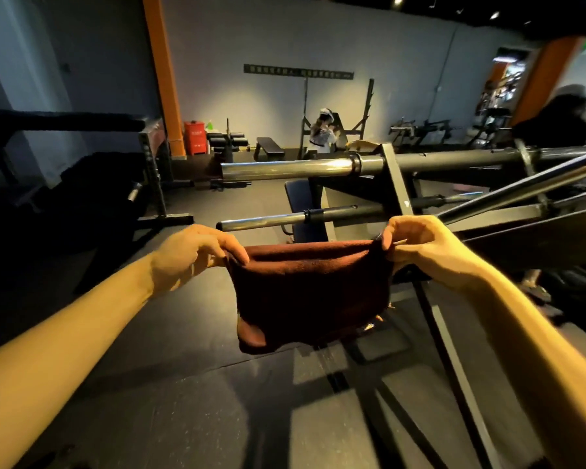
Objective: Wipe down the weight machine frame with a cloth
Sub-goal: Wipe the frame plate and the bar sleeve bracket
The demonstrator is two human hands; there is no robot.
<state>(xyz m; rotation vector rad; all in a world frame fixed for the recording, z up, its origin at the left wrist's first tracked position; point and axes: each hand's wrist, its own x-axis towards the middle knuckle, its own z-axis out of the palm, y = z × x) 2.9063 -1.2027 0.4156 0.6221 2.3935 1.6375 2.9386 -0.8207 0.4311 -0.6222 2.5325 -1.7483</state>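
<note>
Dark brown cloth (pixel 313 292) stretching left to right, hanging soft and folded, left hand (pixel 192 253) and right hand (pixel 427 248) pinching its top corners, near the metal machine frame (pixel 398 184).

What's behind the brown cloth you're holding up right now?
The cloth, held by the left hand and right hand, hangs before the weight machine frame. Chrome bars show above it; the frame's base and floor directly behind are covered.

The cloth (pixel 313 292) hides the frame's lower upright (pixel 397 184) behind it. Fingertips of both hands are buried in the cloth's top corners. The dark figure (pixel 555 120) at right is blurred; wall sign (pixel 298 72) lettering is illegible.
</note>
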